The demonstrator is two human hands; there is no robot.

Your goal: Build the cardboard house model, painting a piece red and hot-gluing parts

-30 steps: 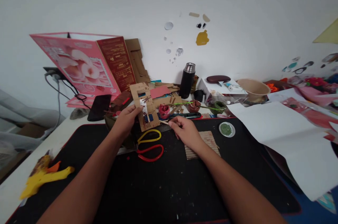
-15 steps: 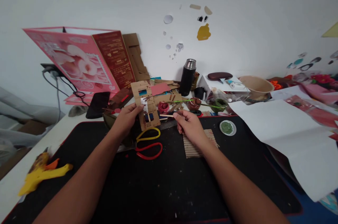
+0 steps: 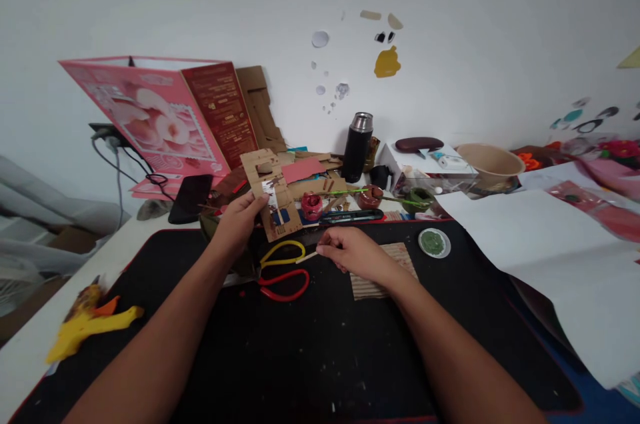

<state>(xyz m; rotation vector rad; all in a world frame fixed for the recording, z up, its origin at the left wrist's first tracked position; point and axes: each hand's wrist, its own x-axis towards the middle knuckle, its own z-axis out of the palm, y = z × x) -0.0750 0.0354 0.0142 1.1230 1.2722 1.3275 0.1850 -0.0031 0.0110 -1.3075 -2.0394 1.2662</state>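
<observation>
My left hand [image 3: 242, 214] grips the edge of a cardboard piece [image 3: 270, 192] with cut-out openings and dark smears, held up and tilted. Pinched in my right hand [image 3: 345, 249] is a thin pale stick [image 3: 307, 258], pointing left over the scissors. The scissors [image 3: 284, 285], with one yellow and one red handle loop, lie on the black mat below; their blades run left under my left arm. Partly under my right wrist lies a square of corrugated cardboard [image 3: 367, 285]. A dark utility knife [image 3: 351, 216] rests behind my right hand.
Behind the mat [image 3: 310, 357] stand a red paint jar [image 3: 311, 207], a brown jar [image 3: 370, 197], a green jar [image 3: 417, 200] and a black flask [image 3: 357, 149]. A dish of green paint [image 3: 434, 243] is at right. A yellow glue gun [image 3: 93, 323] lies left, below a pink box [image 3: 150, 121].
My right hand has lowered toward me, bringing the stick down from beside the cardboard to the scissor handles. The cardboard in my left hand has tilted more.
</observation>
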